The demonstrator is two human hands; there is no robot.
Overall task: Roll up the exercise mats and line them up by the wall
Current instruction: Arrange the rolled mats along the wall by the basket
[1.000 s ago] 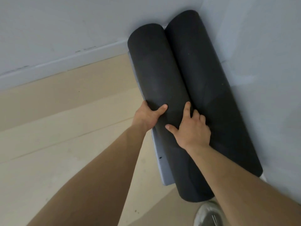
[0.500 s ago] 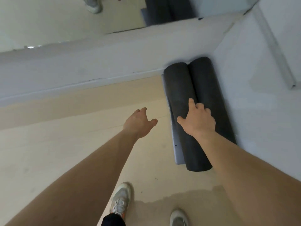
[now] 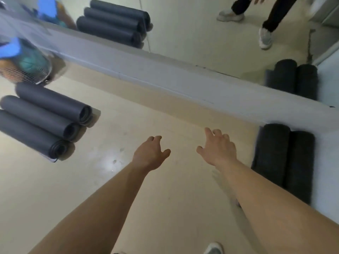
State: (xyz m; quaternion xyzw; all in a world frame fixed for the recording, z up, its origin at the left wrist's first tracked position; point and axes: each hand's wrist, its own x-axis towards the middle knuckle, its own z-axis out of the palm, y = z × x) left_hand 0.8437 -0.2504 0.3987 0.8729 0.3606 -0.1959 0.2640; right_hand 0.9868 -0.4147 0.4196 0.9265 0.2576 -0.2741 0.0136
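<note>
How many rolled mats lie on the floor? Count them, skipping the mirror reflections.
5. Three lie side by side at the left: far mat, middle mat, near mat. Two lie by the right wall: outer mat, wall-side mat. More may lie outside the view.

Soft, even indoor light fills the room. It is moderately bright and throws no hard shadows. A small white glare spot sits on the glossy floor [image 3: 110, 162], at nine o'clock from the left hand [image 3: 150, 153]. A faint, smeared shadow lies at six o'clock from the right hand [image 3: 218, 149]. Motion blur is heaviest at ten o'clock, where the fan [image 3: 27, 70] smears, and at three o'clock on the dark rolled mats [image 3: 282, 158]. Wide-angle stretch enlarges the forearms [image 3: 110, 208] toward the lower edge.
</note>
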